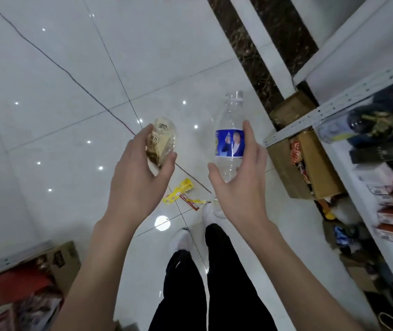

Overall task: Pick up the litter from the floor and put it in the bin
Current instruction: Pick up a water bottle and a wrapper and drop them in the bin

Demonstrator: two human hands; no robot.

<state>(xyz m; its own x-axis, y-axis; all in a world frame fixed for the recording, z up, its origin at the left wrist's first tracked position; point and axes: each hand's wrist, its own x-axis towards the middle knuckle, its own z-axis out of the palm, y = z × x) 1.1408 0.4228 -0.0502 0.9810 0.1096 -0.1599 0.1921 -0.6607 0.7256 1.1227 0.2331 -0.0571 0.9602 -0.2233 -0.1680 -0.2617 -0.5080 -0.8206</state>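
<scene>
2 hands are raised over a glossy white tiled floor, each closed around a piece of litter. At the middle of the frame, left of centre, the left hand is clamped on a crumpled clear cup with gold and brown print, fingers over its top and thumb under its lower edge. Right of centre, the right hand is clamped on an empty clear plastic bottle with a blue label; the bottle stands roughly upright, its open neck pointing to the top of the frame, the forefinger along its right side and the thumb on its lower left.

Between and below the hands, a yellow wrapper lies on the floor with a small red and yellow wrapper just beside it, both close to the toes of 2 white shoes. Black trouser legs run down to the bottom edge.

Along the right side of the frame stands a white metal shelf crowded with packaged goods, with open cardboard boxes on the floor beneath it. At the lower left sits another cardboard box with red packaging. A dark marble strip runs through the floor at the upper right. No bin shows in this view.
</scene>
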